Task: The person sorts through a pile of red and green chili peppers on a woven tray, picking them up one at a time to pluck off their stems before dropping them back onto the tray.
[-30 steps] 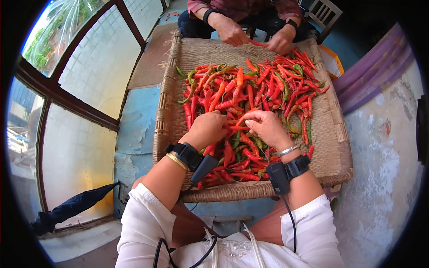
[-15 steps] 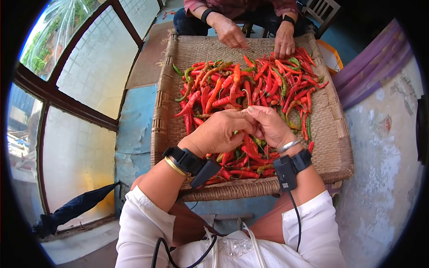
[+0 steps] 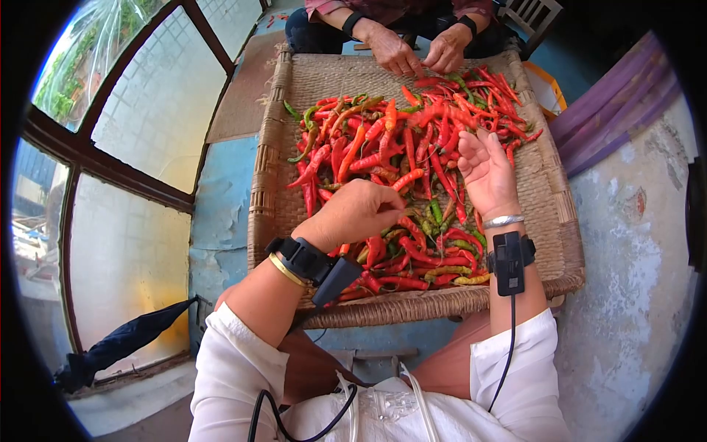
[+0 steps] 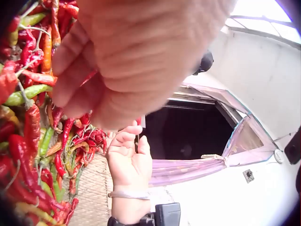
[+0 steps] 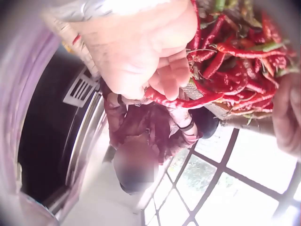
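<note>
Red, orange and green peppers (image 3: pixel 353 158) lie heaped on a woven tray (image 3: pixel 545 243). My left hand (image 3: pixel 350 214) is low over the near part of the heap, its fingers loosely bent; no pepper shows in its grasp. From the left wrist view, the left hand (image 4: pixel 136 56) covers part of the peppers (image 4: pixel 33 127). My right hand (image 3: pixel 490 173) hovers over the heap's right side, palm up, fingers apart and slightly bent. A blurred red pepper (image 3: pixel 442 112) lies beyond its fingers. In the right wrist view a long red pepper (image 5: pixel 202 101) appears beside the right hand's fingertips (image 5: pixel 170 92).
Across the tray, another person's hands (image 3: pixel 398 53) are at the far peppers. Framed windows (image 3: pixel 140 110) stand at the left above a blue ledge (image 3: pixel 228 199). A folded dark umbrella (image 3: pixel 125 339) is at lower left; a purple curtain (image 3: pixel 626 110) hangs by the right wall.
My hands were together over the heap; the right has moved away to the right and turned palm up, while the left stays near its place. The other person's hands have come closer together.
</note>
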Action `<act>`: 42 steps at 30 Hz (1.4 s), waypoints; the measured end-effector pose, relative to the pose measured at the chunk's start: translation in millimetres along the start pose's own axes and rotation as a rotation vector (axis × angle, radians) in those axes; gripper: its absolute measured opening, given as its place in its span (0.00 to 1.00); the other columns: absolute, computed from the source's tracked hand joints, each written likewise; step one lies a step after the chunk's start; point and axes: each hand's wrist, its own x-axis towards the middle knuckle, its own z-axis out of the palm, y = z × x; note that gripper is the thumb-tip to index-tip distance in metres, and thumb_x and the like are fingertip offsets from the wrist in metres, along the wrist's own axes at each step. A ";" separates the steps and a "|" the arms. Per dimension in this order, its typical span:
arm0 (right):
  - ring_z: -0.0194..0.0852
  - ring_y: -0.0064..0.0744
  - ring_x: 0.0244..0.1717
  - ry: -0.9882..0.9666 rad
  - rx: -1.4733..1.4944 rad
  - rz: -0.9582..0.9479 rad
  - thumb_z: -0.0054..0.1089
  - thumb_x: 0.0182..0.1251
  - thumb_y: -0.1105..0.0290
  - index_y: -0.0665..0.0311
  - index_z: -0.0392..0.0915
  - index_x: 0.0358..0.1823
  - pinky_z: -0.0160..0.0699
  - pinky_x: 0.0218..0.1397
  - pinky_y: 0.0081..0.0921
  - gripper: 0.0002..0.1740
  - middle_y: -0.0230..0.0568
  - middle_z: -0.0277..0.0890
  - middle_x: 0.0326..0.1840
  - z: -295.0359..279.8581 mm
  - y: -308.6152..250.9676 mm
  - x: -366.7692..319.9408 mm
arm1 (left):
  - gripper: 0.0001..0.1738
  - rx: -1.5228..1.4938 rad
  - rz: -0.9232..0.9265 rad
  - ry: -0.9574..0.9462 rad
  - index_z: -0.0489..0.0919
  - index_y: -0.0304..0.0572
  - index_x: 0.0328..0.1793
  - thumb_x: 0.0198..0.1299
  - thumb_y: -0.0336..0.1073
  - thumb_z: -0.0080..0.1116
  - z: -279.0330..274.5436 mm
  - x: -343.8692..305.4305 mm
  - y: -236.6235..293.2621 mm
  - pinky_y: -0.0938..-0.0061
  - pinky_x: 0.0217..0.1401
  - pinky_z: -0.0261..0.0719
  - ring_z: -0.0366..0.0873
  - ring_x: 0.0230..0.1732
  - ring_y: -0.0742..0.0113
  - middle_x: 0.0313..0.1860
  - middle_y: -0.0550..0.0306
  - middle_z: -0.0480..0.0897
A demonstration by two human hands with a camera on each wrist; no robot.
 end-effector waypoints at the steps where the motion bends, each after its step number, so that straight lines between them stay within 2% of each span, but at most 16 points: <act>1: 0.75 0.26 0.28 -0.001 -0.029 0.088 0.47 0.65 0.61 0.63 0.73 0.37 0.74 0.30 0.21 0.13 0.38 0.77 0.31 -2.4 0.9 -0.9 | 0.11 0.270 -0.031 -0.023 0.78 0.36 0.30 0.50 0.38 0.58 -0.2 -0.2 -6.4 0.66 0.31 0.73 0.77 0.27 0.56 0.21 0.50 0.77; 3: 0.76 0.28 0.29 -0.018 -0.150 0.274 0.47 0.64 0.60 0.63 0.71 0.43 0.75 0.31 0.24 0.14 0.38 0.77 0.32 -6.0 8.8 1.9 | 0.22 0.640 -0.162 -0.143 0.79 0.38 0.25 0.50 0.52 0.55 -1.1 -2.6 -14.1 0.60 0.29 0.72 0.75 0.27 0.48 0.21 0.44 0.76; 6: 0.76 0.23 0.29 -0.283 -0.455 0.330 0.50 0.64 0.62 0.67 0.71 0.46 0.73 0.26 0.17 0.16 0.38 0.77 0.33 -0.2 21.4 -7.0 | 0.27 0.734 -0.304 -0.320 0.79 0.39 0.24 0.47 0.59 0.55 -0.8 -5.6 -11.8 0.61 0.29 0.72 0.76 0.26 0.49 0.21 0.46 0.77; 9: 0.75 0.18 0.28 -0.405 -0.608 0.382 0.50 0.64 0.64 0.67 0.70 0.49 0.70 0.23 0.12 0.17 0.36 0.76 0.32 9.2 30.3 -19.0 | 0.30 0.784 -0.355 -0.318 0.80 0.39 0.24 0.44 0.63 0.55 -1.0 -7.8 -0.1 0.61 0.29 0.73 0.77 0.26 0.51 0.21 0.48 0.77; 12: 0.72 0.17 0.26 -0.400 -0.822 0.342 0.51 0.63 0.62 0.67 0.71 0.49 0.67 0.22 0.12 0.18 0.31 0.74 0.30 7.7 38.0 -19.3 | 0.27 0.755 -0.373 -0.381 0.80 0.40 0.23 0.44 0.60 0.56 2.2 -9.1 4.2 0.62 0.29 0.74 0.77 0.26 0.53 0.21 0.50 0.78; 16: 0.70 0.16 0.25 -0.399 -0.879 0.344 0.51 0.63 0.63 0.66 0.72 0.46 0.66 0.23 0.12 0.16 0.30 0.73 0.29 10.1 38.8 -21.0 | 0.23 0.730 -0.292 -0.412 0.80 0.40 0.24 0.44 0.55 0.56 11.1 -6.8 -11.0 0.62 0.30 0.74 0.77 0.27 0.54 0.22 0.50 0.78; 19: 0.69 0.15 0.25 -0.444 -1.027 0.325 0.52 0.62 0.63 0.65 0.73 0.44 0.65 0.23 0.13 0.15 0.29 0.73 0.28 8.3 44.5 -21.3 | 0.17 0.640 -0.229 -0.242 0.80 0.41 0.27 0.43 0.49 0.56 6.4 -3.1 -11.8 0.63 0.31 0.74 0.77 0.28 0.53 0.23 0.50 0.78; 21: 0.69 0.14 0.25 -0.493 -1.014 0.335 0.52 0.62 0.63 0.65 0.74 0.43 0.65 0.22 0.13 0.14 0.28 0.73 0.28 12.6 43.0 -24.0 | 0.14 0.412 -0.170 -0.058 0.78 0.38 0.31 0.46 0.42 0.58 1.5 0.3 -12.7 0.67 0.31 0.73 0.77 0.27 0.58 0.22 0.51 0.78; 25: 0.68 0.14 0.22 -0.547 -0.986 0.333 0.54 0.61 0.63 0.66 0.75 0.39 0.66 0.21 0.15 0.13 0.28 0.74 0.27 22.6 39.7 -35.6 | 0.11 0.062 -0.101 0.029 0.74 0.32 0.35 0.51 0.34 0.56 1.5 3.2 -14.2 0.75 0.30 0.72 0.75 0.27 0.71 0.25 0.53 0.78; 30: 0.67 0.16 0.19 -0.465 -1.019 0.137 0.55 0.59 0.65 0.68 0.75 0.31 0.69 0.22 0.15 0.12 0.28 0.72 0.23 15.9 42.8 -27.0 | 0.09 0.128 -0.076 0.063 0.75 0.34 0.33 0.51 0.33 0.57 -0.7 2.4 -16.6 0.74 0.31 0.73 0.76 0.26 0.69 0.24 0.53 0.79; 32: 0.65 0.15 0.17 -0.340 -0.966 0.185 0.54 0.58 0.65 0.66 0.75 0.29 0.67 0.20 0.14 0.11 0.27 0.72 0.23 16.3 27.7 -20.9 | 0.08 0.221 -0.058 0.062 0.75 0.34 0.33 0.50 0.33 0.57 -3.8 1.7 -23.1 0.74 0.30 0.73 0.77 0.26 0.67 0.24 0.53 0.79; 35: 0.67 0.14 0.18 -0.188 -0.683 0.103 0.54 0.60 0.64 0.63 0.74 0.34 0.68 0.21 0.12 0.10 0.28 0.73 0.24 4.7 8.2 -7.9 | 0.08 0.309 -0.119 0.054 0.76 0.35 0.33 0.48 0.32 0.59 -6.4 1.1 -28.8 0.72 0.31 0.74 0.78 0.28 0.62 0.24 0.52 0.79; 37: 0.72 0.18 0.21 -0.060 -0.319 -0.005 0.52 0.62 0.60 0.62 0.73 0.36 0.71 0.20 0.15 0.12 0.32 0.75 0.25 0.6 5.3 -2.2 | 0.10 0.373 -0.162 0.069 0.78 0.39 0.33 0.48 0.37 0.57 -7.0 1.8 -31.6 0.64 0.36 0.74 0.77 0.32 0.52 0.28 0.50 0.80; 40: 0.75 0.22 0.24 0.019 -0.238 0.168 0.52 0.62 0.57 0.63 0.72 0.35 0.73 0.21 0.18 0.15 0.35 0.76 0.27 -13.0 8.1 4.4 | 0.13 0.331 0.014 0.089 0.76 0.35 0.41 0.49 0.31 0.57 -0.9 5.9 -46.8 0.69 0.35 0.75 0.79 0.29 0.59 0.34 0.48 0.80; 41: 0.76 0.26 0.25 -0.040 -0.320 0.221 0.53 0.61 0.54 0.63 0.71 0.36 0.74 0.21 0.20 0.18 0.37 0.76 0.29 -19.9 15.7 8.0 | 0.13 0.332 0.017 0.090 0.76 0.35 0.41 0.49 0.31 0.57 2.7 7.5 -50.4 0.69 0.35 0.75 0.79 0.29 0.59 0.34 0.48 0.80; 42: 0.75 0.23 0.27 -0.080 -0.496 0.280 0.51 0.63 0.58 0.64 0.71 0.42 0.74 0.23 0.18 0.16 0.36 0.76 0.30 -11.8 18.8 0.4 | 0.17 0.352 0.058 0.095 0.74 0.34 0.46 0.49 0.31 0.57 7.7 8.3 -51.7 0.69 0.36 0.75 0.79 0.29 0.60 0.37 0.46 0.78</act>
